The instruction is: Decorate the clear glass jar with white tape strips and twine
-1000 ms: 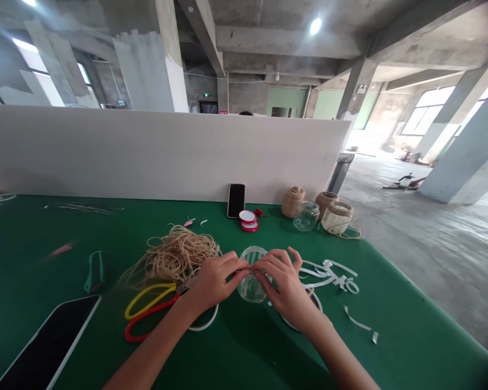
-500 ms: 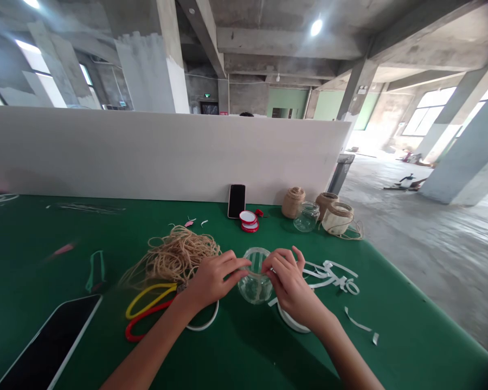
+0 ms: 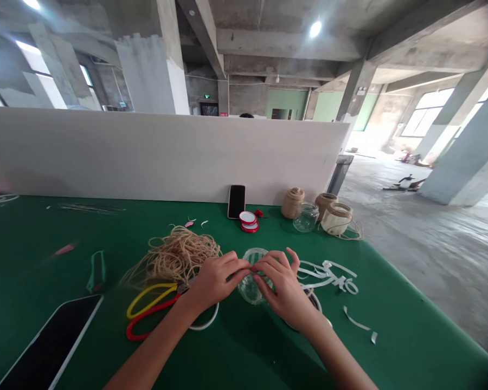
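Observation:
A small clear glass jar [image 3: 250, 288] stands on the green table [image 3: 65, 227] in front of me. My left hand [image 3: 213, 279] grips its left side with the fingers curled toward the rim. My right hand [image 3: 282, 287] covers the jar's right side, thumb and fingers pinched at the rim next to the left fingertips. Whether a strip of tape lies between the fingertips, I cannot tell. A tangle of tan twine [image 3: 174, 257] lies just left of my left hand.
Red and yellow scissor handles [image 3: 144, 309] and a white ring [image 3: 205, 324] lie under my left wrist. White tape scraps [image 3: 329, 273] lie to the right. Two phones [image 3: 44, 346] [image 3: 236, 201], red lids [image 3: 249, 221], a bare jar [image 3: 306, 216] and twine-wrapped jars [image 3: 336, 218] stand near a white partition [image 3: 146, 151].
My right hand has slid back over the jar's right side and its fingertips have met the left hand's at the rim. The left hand has barely moved.

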`<state>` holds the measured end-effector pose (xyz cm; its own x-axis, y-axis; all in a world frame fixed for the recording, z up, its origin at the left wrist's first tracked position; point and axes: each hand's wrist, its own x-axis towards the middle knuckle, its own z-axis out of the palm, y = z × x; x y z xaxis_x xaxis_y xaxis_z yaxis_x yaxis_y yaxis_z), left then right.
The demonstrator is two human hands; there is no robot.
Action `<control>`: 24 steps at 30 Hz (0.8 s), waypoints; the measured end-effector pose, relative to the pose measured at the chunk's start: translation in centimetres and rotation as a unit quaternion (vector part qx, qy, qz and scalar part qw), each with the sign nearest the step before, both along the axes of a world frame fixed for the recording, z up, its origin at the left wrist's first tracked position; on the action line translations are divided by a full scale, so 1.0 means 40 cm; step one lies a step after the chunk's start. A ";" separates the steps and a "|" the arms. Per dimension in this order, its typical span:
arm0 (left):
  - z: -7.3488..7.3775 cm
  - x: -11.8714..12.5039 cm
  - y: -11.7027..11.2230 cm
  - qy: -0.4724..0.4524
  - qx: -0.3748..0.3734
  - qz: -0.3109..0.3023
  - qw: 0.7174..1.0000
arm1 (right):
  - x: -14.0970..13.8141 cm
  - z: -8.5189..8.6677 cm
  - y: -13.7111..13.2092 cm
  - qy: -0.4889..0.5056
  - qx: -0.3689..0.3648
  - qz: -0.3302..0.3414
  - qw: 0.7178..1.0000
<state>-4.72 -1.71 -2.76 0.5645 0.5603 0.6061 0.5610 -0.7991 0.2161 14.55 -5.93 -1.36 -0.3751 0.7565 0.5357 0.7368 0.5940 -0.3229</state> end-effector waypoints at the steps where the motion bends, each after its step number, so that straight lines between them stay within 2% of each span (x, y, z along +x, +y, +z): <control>1: -0.001 0.000 0.000 0.001 -0.002 0.001 1.000 | -0.003 -0.003 0.001 0.001 0.001 -0.001 1.000; 7: 0.003 -0.012 0.001 0.012 -0.019 0.007 1.000 | -0.005 -0.004 0.000 0.014 -0.006 0.009 1.000; 17: 0.009 -0.018 0.006 0.017 0.010 -0.001 1.000 | 0.030 0.003 0.006 0.010 -0.032 0.019 0.999; 24: 0.008 -0.015 0.001 0.002 -0.052 -0.007 0.999 | 0.027 0.010 0.001 0.023 -0.038 0.018 0.999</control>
<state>-5.34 -1.65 -2.43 0.5745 0.6123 0.5431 0.5509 -0.7801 0.2966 15.62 -5.88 -0.97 -0.3792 0.7820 0.4947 0.6985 0.5925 -0.4012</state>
